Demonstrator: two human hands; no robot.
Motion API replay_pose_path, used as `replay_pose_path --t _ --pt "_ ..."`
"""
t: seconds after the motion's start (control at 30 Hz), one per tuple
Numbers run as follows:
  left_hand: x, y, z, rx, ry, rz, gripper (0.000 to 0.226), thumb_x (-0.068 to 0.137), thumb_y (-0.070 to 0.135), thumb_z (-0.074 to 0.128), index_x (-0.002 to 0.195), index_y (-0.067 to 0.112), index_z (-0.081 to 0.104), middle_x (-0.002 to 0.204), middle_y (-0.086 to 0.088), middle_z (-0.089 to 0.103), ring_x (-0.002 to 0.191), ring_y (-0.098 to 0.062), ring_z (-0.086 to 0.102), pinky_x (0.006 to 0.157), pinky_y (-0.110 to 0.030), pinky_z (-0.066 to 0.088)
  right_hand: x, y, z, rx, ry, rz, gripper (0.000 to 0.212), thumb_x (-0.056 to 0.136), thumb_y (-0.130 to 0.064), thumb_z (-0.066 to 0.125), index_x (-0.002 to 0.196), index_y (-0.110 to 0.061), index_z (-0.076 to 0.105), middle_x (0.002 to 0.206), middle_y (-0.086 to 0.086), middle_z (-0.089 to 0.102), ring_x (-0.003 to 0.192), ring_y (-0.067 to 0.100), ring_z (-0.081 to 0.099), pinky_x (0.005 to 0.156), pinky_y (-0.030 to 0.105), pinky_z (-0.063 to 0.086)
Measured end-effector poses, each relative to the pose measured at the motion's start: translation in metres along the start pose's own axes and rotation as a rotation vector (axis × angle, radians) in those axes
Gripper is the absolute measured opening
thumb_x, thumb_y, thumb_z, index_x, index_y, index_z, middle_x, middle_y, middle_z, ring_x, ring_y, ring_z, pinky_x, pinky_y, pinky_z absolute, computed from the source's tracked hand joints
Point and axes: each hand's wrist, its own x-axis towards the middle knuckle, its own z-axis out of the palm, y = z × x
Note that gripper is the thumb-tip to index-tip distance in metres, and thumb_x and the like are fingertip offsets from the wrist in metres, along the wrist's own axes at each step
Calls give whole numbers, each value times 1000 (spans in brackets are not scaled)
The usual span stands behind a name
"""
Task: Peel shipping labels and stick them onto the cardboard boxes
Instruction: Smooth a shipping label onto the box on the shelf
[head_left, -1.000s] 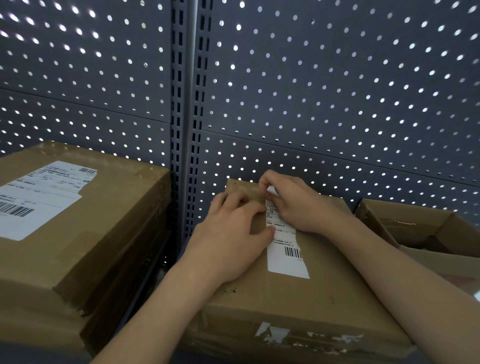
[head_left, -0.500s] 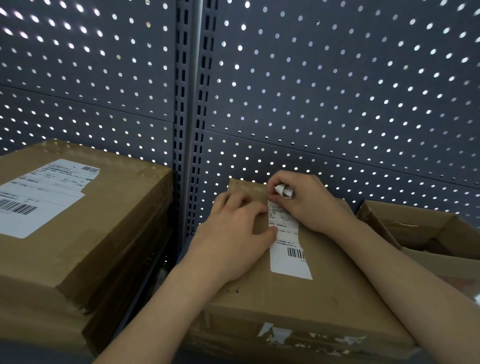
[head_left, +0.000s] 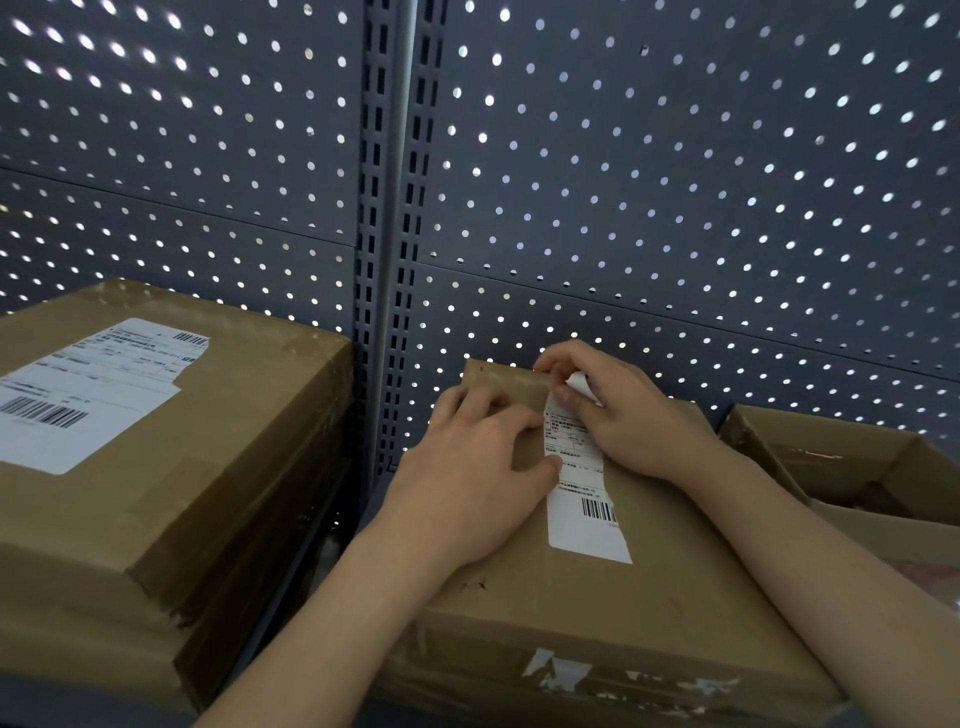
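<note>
The shipping label lies lengthwise on top of the middle cardboard box, lower centre of the frame. Its near part, with the barcode, is flat on the board, while its far end is lifted. The right hand pinches that curled white end between thumb and bent fingers, just at the box's far edge; whether it is backing paper or the label itself cannot be told. The left hand rests flat on the box with straight fingers, holding nothing, its thumb tip touching the label's left edge. The likely trouble is at the far end. If the curl is pulled off line or laid down before it is straightened, the label could crease, trap a bubble or fold onto its own adhesive. A hard tug could also lift the part that looks stuck, or tear the paper, since only the left thumb steadies it. Around it are a larger taped box at the left, bearing its own label, and an open box at the right edge. The grey pegboard with its slotted upright stands close behind, which probably leaves the right hand little room beyond the box. Torn white scraps show on the middle box's front face.
</note>
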Motion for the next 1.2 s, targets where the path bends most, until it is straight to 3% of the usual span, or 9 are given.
replay_pose_path --t 0.13,0.27,0.37,0.63,0.77,0.93,1.03,1.1,1.2 --pt "0 0 0 7 2 -1 46 92 58 49 135 43 47 142 21 32 139 -4 14 97 -38 42 -1 10 -4 -26 1 19 28 96 -21 59 123 -26 60 114 -13 58 109 2 51 90 17 38" --pt "0 -1 0 -5 11 -6 47 90 59 51 134 44 48 141 23 33 138 -3 16 98 -37 42 2 9 -2 -27 -2 15 8 88 -24 70 95 -21 72 102 -11 63 99 7 57 91 28 45" --pt "1 -1 0 -10 9 -13 47 89 60 52 133 45 48 139 25 33 137 -2 16 96 -37 42 2 8 -2 -60 13 24 2 89 -23 68 87 -23 68 96 -11 63 96 9 56 89 32 45" --pt "-1 1 -1 -15 12 -11 48 88 61 52 133 45 49 140 24 33 138 -1 15 97 -38 42 -6 3 -7 -106 -30 113 10 97 -33 51 89 -39 52 100 -8 59 95 10 53 85 37 45" --pt "-2 2 -2 -18 10 -14 47 90 60 52 134 45 49 143 24 32 140 -2 13 96 -36 39 -8 -1 -9 -110 -15 112 13 99 -27 49 88 -35 51 96 -14 59 89 1 50 72 24 40" --pt "-1 2 -2 -13 5 -9 46 91 59 50 134 44 49 144 24 32 140 -2 13 96 -35 39 -8 -2 -10 -71 8 113 17 98 -24 50 86 -36 50 90 -14 61 87 8 55 77 34 46" --pt "-2 -1 -3 -48 16 0 42 94 55 47 133 39 52 141 26 33 139 -1 18 99 -34 39 -8 -5 -10 -14 8 134 14 97 -26 53 86 -34 55 91 -12 62 86 7 56 73 31 44" --pt "-2 -3 -5 -103 28 -9 38 96 50 47 131 37 55 140 27 35 137 1 22 102 -34 38 -9 -6 -11 4 -23 154 6 95 -30 56 98 -35 59 102 -16 61 93 6 55 74 24 41" --pt "-4 -5 -9 -106 -21 15 41 97 44 49 138 37 51 148 24 30 138 1 20 100 -25 28 -12 -7 -13 -36 -72 178 30 95 -36 58 124 -34 56 115 -19 54 100 -3 48 74 1 31"
